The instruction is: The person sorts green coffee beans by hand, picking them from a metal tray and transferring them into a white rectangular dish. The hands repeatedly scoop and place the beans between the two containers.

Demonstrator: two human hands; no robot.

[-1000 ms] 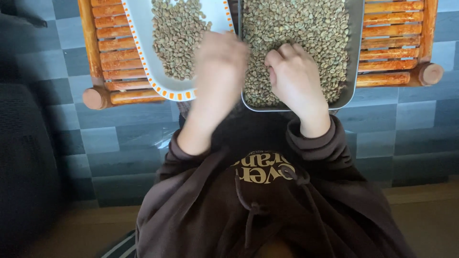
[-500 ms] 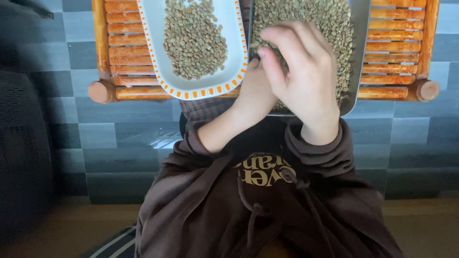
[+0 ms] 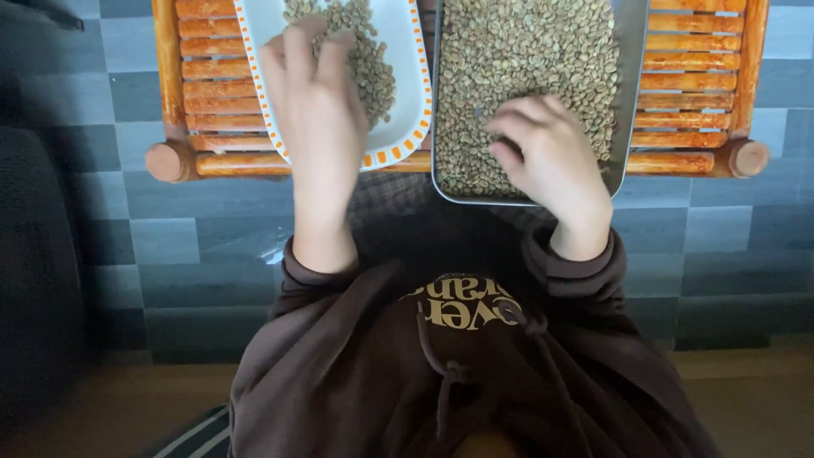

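A white oblong dish (image 3: 409, 127) with an orange-dashed rim holds a small heap of pale green beans (image 3: 375, 72). Beside it on the right stands a metal tray (image 3: 632, 102) filled with the same green beans (image 3: 526, 51). My left hand (image 3: 315, 102) hovers over the white dish, blurred, with its fingers spread. On the beans at the near end of the metal tray rests my right hand (image 3: 553, 161), fingers curled down into them. Whether it pinches any beans is hidden.
Dish and tray sit side by side on a low wooden slatted table (image 3: 225, 93) with rounded leg ends. Below it lies a grey-blue tiled floor (image 3: 195, 246). A dark cushion (image 3: 34, 254) is at the left. My brown hooded sweater (image 3: 381, 382) fills the bottom of the view.
My left hand has swung from the metal tray leftward over the white dish. My right hand has dropped from above the tray onto the beans at its near end.
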